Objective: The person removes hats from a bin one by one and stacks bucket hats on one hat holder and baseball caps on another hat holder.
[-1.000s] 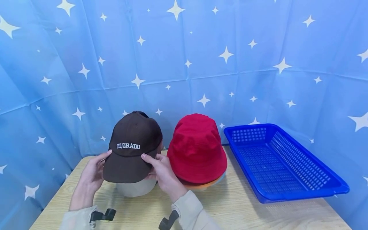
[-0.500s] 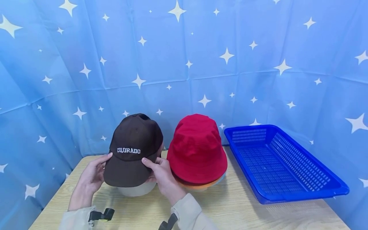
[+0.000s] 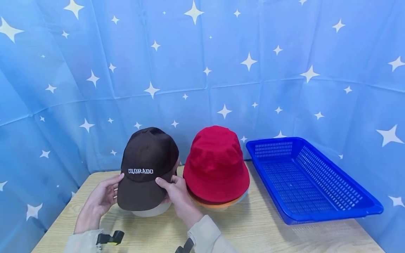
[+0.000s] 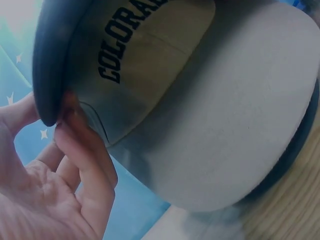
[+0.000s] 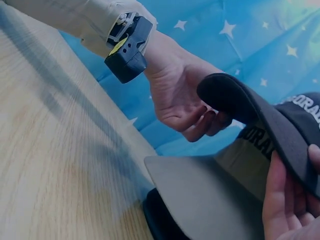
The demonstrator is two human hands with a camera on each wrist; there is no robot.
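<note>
A dark brown baseball cap (image 3: pixel 148 151) with white COLORADO lettering sits over a stack of caps at the table's left. My left hand (image 3: pixel 99 200) pinches the left edge of its brim, fingers underneath. On the opposite side, my right hand (image 3: pixel 181 196) grips the brim, thumb on top and fingers below. Beneath it, a light grey-beige cap (image 4: pixel 225 110) with dark lettering shows in the left wrist view; its brim juts out under the brown one. A darker brim (image 5: pixel 162 215) lies lowest in the right wrist view. The brown cap hides most of this stack.
A red bucket hat (image 3: pixel 218 161) tops another stack just right of my right hand, with orange and light-blue brims peeking out below. Farther right stands a blue perforated plastic basket (image 3: pixel 272 189). A star-patterned blue curtain (image 3: pixel 202 52) hangs behind the wooden table (image 3: pixel 253 232).
The brown cap has sunk lower, covering more of the pale cap beneath, and its brim has shifted slightly right. Both hands have followed it down a little, keeping hold of the brim.
</note>
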